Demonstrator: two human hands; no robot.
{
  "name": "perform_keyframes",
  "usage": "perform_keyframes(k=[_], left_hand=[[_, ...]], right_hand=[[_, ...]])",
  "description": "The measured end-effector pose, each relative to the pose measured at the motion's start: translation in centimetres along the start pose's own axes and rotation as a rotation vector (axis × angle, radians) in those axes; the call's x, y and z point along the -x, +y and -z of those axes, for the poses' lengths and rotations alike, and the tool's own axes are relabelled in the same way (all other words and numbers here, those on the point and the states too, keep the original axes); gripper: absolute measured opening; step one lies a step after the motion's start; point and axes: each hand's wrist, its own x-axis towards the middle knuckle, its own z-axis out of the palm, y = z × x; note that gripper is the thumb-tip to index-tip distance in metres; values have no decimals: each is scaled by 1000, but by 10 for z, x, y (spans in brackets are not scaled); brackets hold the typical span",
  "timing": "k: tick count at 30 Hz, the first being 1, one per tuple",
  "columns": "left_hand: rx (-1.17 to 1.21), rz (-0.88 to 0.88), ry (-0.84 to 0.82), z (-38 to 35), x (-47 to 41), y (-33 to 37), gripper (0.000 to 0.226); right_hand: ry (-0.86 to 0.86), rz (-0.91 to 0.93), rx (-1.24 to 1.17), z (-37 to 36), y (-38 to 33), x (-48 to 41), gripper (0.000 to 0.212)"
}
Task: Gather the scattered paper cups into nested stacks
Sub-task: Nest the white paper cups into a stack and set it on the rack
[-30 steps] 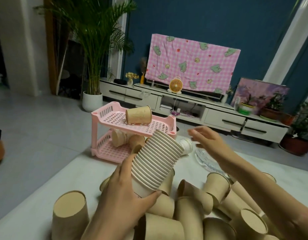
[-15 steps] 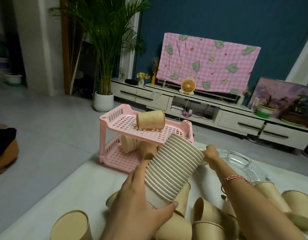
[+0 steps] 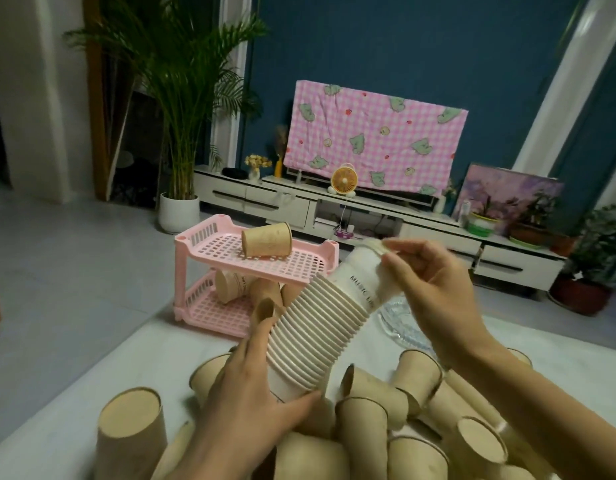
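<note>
Paper cups (image 3: 368, 424) are seen lying in a big brown heap on the white worktop (image 3: 168, 355), on the near side of the pink rack (image 3: 181, 278). A lone cup (image 3: 266, 239) is lying on its side on the top shelf of the rack. A few more cups (image 3: 228, 287) are lying on the shelf under it.

A long nested stack (image 3: 317, 337) is held up in the air just in front of the rack. It is tilted, with its open end pointing up and away. The bottom of the stack is gripped by the left hand (image 3: 247, 400), with fingers and thumb curled round it. A white cup (image 3: 363, 277) is sitting in the open end, and its rim is pinched by the right hand (image 3: 434, 285). A lot of this cup is sticking out, so it looks only part way in.

The cup should be pushed straight down the line of the stack, not at a slant, or its rim may be caught or bent. The push should be soft, since paper is crushed easily. The stack should be held firm at the bottom so it is not bent in the middle. The rim should be let go only when the cup is felt to stop. Many cups are not yet picked up, so the job looks far from done.
</note>
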Motion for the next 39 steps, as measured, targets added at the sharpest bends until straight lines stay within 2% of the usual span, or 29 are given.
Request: perform_keyframes(k=[2, 5, 8, 9, 10, 12, 14, 15, 19, 21, 24, 27, 29, 35, 39], left_hand=[[-44, 13, 3, -5, 3, 0, 91], [-127, 123, 49, -4, 2, 0, 84], [17, 25, 39, 2, 6, -5, 89], [87, -3, 37, 6, 10, -4, 92], [152, 1, 39, 9, 11, -1, 93], [273, 48, 31, 12, 11, 1, 93], [269, 84, 12, 11, 10, 2, 89], [234, 80, -13, 10, 11, 2, 89], [267, 98, -157, 16, 11, 0, 98], [374, 74, -200, 33, -1, 8, 85], [456, 21, -97, 60, -40, 22, 55], [250, -17, 70, 76, -96, 25, 43], [120, -20, 104, 78, -134, 20, 47], [-291, -55, -53, 55, -215, -4, 75], [-434, -19, -191, 39, -247, -18, 92]], right_hand=[[-156, -24, 6, -15, -5, 29, 19], [-203, -3, 31, -29, -8, 52, 20], [-222, -43, 115, -33, -10, 53, 9], [-210, -54, 158, -34, -10, 52, 19], [-197, -76, 158, -36, -11, 53, 42], [-241, -273, -43, -46, -14, 56, 77], [-365, -486, -230, -61, -13, 64, 83], [-392, -527, -250, -69, -9, 68, 84], [-308, -543, -230, -80, 2, 61, 79], [-283, -508, -228, -74, 0, 44, 77], [-169, -373, -129, -65, -2, -2, 81], [26, -225, -71, -63, 6, -66, 81], [111, -159, -18, -67, 20, -109, 83], [144, -260, 121, -100, 91, -157, 69], [142, -250, 96, -114, 115, -158, 73]])
